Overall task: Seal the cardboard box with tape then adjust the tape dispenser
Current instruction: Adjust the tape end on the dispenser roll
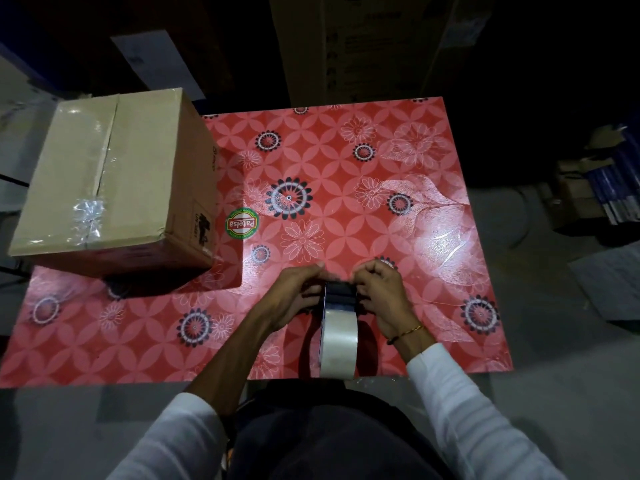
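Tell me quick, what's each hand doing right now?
Left hand: closed on the tape dispenser.
Right hand: closed on the dispenser's front end.

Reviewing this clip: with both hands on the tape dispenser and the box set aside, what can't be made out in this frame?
- Front of the tape dispenser, head view: left hand and right hand cover it, so the tape end and blade are hidden.
- Print on the cardboard box side: too small and foreshortened.
- Box bottom and far sides: turned away.
- Items beyond the table: too dark.
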